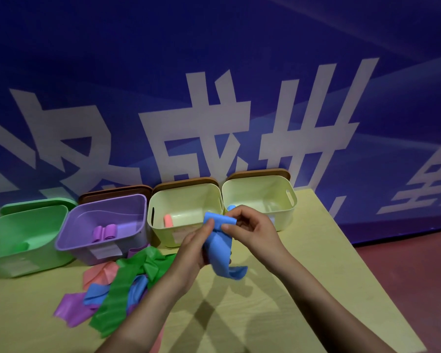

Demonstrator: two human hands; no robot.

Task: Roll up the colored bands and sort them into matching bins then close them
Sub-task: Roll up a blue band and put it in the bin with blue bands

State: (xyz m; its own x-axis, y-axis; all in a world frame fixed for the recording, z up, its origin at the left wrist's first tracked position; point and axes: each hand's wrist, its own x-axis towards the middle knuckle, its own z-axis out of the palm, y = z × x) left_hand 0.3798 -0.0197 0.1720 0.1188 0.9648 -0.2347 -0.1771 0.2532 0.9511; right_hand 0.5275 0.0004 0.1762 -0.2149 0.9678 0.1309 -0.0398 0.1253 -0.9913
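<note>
From my feed, both hands are raised together above the table [290, 289], clamped on one blue band [218, 247]; my left hand [192, 253] curls round the hanging strip from below with the thumb pressed on its upper part, while my right hand [250, 229] pinches the rolled top end between thumb and fingers; the loose tail droops and curls just over the tabletop. Four open bins stand in a row against the blue wall [214, 59]: a green bin [23, 240] at far left, a purple bin [99, 225] holding two purple rolls [105, 233], a middle cream bin [186, 200] with one pink roll [168, 220], and a right cream bin [260, 194] (whose contents I cannot make out behind the hands). Lids lean behind the bins, green [36, 203] at the left and brown [115, 192] for the others. Near the purple bin lies a tangled pile: a green band [117, 301] on top, a pink band [99, 272], another blue one [97, 294], and a purple band [71, 309] spread beneath.
</note>
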